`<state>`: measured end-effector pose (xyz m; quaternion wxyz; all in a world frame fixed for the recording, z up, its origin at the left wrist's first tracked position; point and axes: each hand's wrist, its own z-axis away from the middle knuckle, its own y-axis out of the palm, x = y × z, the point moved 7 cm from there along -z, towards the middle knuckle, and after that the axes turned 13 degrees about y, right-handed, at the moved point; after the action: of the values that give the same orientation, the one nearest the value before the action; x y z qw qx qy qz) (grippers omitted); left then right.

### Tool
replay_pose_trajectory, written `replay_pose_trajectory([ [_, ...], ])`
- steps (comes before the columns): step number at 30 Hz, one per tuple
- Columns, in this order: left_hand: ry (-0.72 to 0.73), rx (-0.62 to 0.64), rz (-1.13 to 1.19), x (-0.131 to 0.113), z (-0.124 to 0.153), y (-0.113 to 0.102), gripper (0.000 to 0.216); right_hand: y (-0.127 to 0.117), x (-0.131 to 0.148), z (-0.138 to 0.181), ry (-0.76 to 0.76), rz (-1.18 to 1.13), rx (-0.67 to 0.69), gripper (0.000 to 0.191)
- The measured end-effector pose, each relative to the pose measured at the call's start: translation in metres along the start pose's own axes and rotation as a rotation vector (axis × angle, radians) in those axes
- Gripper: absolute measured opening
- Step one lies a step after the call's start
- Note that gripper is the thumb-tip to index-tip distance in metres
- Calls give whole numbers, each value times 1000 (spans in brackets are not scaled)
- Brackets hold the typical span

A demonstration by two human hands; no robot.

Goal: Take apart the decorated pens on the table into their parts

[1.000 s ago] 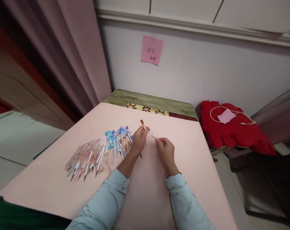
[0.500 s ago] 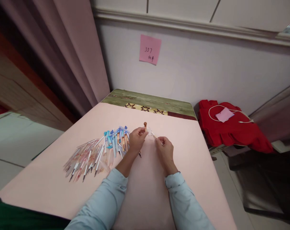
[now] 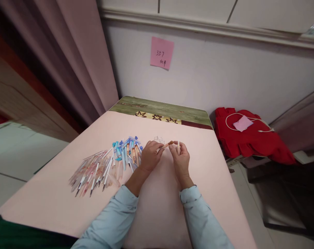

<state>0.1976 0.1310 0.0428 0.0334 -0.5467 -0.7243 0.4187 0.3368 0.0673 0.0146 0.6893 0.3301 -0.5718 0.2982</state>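
My left hand (image 3: 149,157) is closed in a pinch on a slim orange pen (image 3: 166,145). The pen tilts up to the right and ends in a brown knob; its lower end is hidden in the hand. Fingertips of my right hand (image 3: 182,162) are at the knob end, touching it or very close. A short whitish pen part (image 3: 178,147) stands upright in the fingers of that same hand. Just beyond the hands lies a small group of clear or white little pieces (image 3: 159,139), too small to make out.
Left of my hands spreads a pile of clear pen barrels (image 3: 88,169), white refills with dark tips (image 3: 106,173) and blue and orange pen parts (image 3: 123,150). They lie on a pink-covered table (image 3: 209,207). A red cloth (image 3: 250,145) with a white cable is beyond the right edge.
The orange pen has tipped from upright toward the right. My right hand has come to its knob end, and the whitish part in it has turned from slanting to upright.
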Motion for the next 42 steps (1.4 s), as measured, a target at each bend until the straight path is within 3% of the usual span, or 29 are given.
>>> replay_pose_trajectory([
  [3, 30, 45, 15, -3, 2, 3, 8, -5, 1, -3, -3, 16, -25, 36],
  [9, -122, 42, 36, 13, 6, -1, 9, -26, -7, -14, -19, 88, -172, 32],
  [14, -106, -4, -42, 17, 5, -8, 18, -11, -17, -10, 48, 320, -12, 32],
  [18, -185, -114, -34, 23, 5, -22, 23, -2, -15, -4, 26, 397, 57, 35],
  [20, -287, -190, 112, 30, 8, -25, 23, -3, -15, -4, 25, 378, 48, 36],
  [23, -527, -285, 564, 43, 17, -14, 23, -2, -16, -5, 18, 325, 55, 30],
  [25, -653, -314, 859, 46, 22, -2, 29, -1, -14, -5, -2, 261, 56, 25],
  [27, -703, -304, 1007, 45, 23, 6, 32, 0, -9, -3, -49, 207, 47, 29],
  [30, -691, -247, 1015, 42, 22, 10, 30, 5, 2, 4, -178, 232, 53, 37],
  [33, -640, -206, 969, 39, 21, 11, 26, 12, 8, 9, -239, 265, 118, 34],
  [37, -543, -129, 914, 29, 17, 13, 27, 14, 7, 8, -138, 173, 195, 31],
  [42, -377, -18, 860, 11, 9, 14, 28, 19, 4, 10, 10, 86, 291, 47],
])
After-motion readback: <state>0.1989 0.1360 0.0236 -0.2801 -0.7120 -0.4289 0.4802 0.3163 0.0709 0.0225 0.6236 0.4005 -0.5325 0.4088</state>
